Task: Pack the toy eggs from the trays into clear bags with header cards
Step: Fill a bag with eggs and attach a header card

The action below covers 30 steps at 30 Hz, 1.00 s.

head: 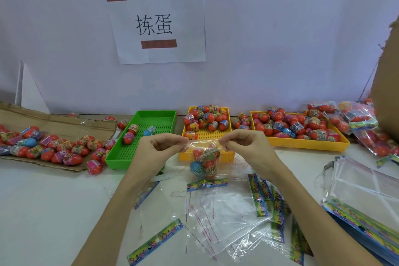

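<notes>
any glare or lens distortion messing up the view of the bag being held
Head view: soft, even light, faint shadows; wide-angle bending curves the cardboard at right; light sheen on the clear bag held by the left hand and right hand, eggs inside still readable.

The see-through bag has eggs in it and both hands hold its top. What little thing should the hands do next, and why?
Probably fold the top flap shut. The left hand and right hand pinch the open top edge of the clear plastic bag, the red and blue toy eggs already hang inside it, and its colourful header card sits at the bottom.
</notes>
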Each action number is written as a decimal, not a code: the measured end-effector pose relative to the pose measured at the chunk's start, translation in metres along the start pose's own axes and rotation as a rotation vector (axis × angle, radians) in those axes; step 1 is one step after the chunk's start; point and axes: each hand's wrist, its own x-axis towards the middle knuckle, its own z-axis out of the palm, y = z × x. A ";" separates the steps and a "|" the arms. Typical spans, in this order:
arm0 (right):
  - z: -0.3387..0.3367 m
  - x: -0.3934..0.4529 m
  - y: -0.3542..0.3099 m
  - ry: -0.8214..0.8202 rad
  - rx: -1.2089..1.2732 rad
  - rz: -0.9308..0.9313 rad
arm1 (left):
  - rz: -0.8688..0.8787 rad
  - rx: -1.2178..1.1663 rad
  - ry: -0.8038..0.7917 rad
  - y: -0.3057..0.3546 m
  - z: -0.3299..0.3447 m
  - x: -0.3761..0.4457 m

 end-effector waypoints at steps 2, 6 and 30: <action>0.000 0.000 0.000 0.001 -0.009 -0.008 | 0.023 0.024 -0.001 0.001 0.000 0.000; 0.000 0.000 -0.002 -0.004 -0.034 -0.023 | 0.079 0.098 -0.004 0.002 -0.001 -0.002; -0.005 0.003 -0.016 -0.019 -0.739 -0.108 | 0.079 0.090 0.165 -0.002 -0.001 0.001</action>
